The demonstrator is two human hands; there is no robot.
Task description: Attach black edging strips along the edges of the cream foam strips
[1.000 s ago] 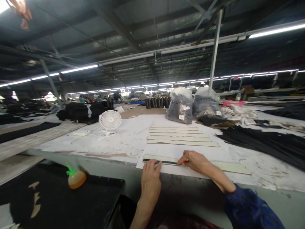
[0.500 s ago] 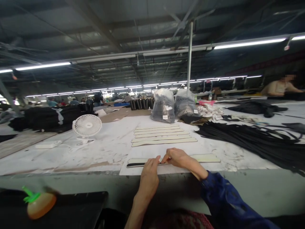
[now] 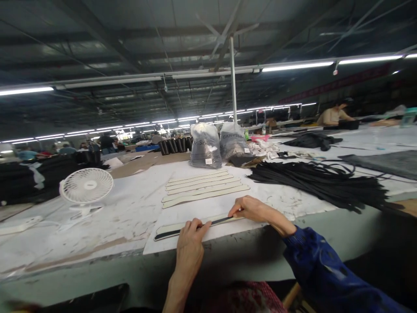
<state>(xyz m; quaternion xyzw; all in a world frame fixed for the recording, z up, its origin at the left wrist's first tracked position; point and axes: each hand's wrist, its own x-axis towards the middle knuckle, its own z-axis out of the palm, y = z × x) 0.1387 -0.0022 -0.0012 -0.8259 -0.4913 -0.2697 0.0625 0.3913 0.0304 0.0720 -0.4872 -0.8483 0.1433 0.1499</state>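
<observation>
A long cream strip (image 3: 167,228) with a dark outline lies near the table's front edge on white paper. Along it runs a narrow black strip (image 3: 221,221), laid flat on its left part. My left hand (image 3: 190,243) bears down on the black strip with bent fingers, thumb stretched to the right. Farther right, my right hand (image 3: 250,209) pinches the black strip between thumb and fingertips; its palm covers part of the cream strip. Beyond both hands, several similar cream strips (image 3: 203,190) lie side by side.
A white fan (image 3: 86,186) stands at left, near a white power strip (image 3: 21,225). Filled plastic bags (image 3: 205,145) sit behind the cream strips. A heap of black straps (image 3: 312,182) spreads at right. Another person (image 3: 334,115) sits at the far right.
The camera view has turned right. My right hand has slid rightward along the cream strip, and more of the black strip shows between my hands.
</observation>
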